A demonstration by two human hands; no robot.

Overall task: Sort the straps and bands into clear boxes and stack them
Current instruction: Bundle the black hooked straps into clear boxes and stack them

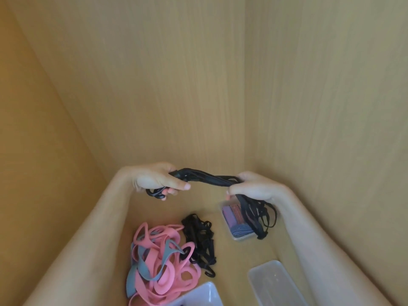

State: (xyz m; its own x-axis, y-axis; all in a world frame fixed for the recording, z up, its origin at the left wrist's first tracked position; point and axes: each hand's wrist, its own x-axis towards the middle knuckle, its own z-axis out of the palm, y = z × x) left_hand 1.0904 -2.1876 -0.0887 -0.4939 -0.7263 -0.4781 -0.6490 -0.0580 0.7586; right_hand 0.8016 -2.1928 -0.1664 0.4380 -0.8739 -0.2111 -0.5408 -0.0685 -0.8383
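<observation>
Both hands, left hand [154, 180] and right hand [254, 186], grip a bundle of black straps [207, 178]. Its long axis runs left to right. Loose ends hang over a clear box [237, 219].

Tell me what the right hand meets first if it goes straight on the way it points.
Probably the left hand, gripping the other end of the black elastic strap bundle; the right hand points left along it. Depth is unclear.

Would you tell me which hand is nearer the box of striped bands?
Right. The right hand is just above the box; the left hand is farther off to its left.
</observation>
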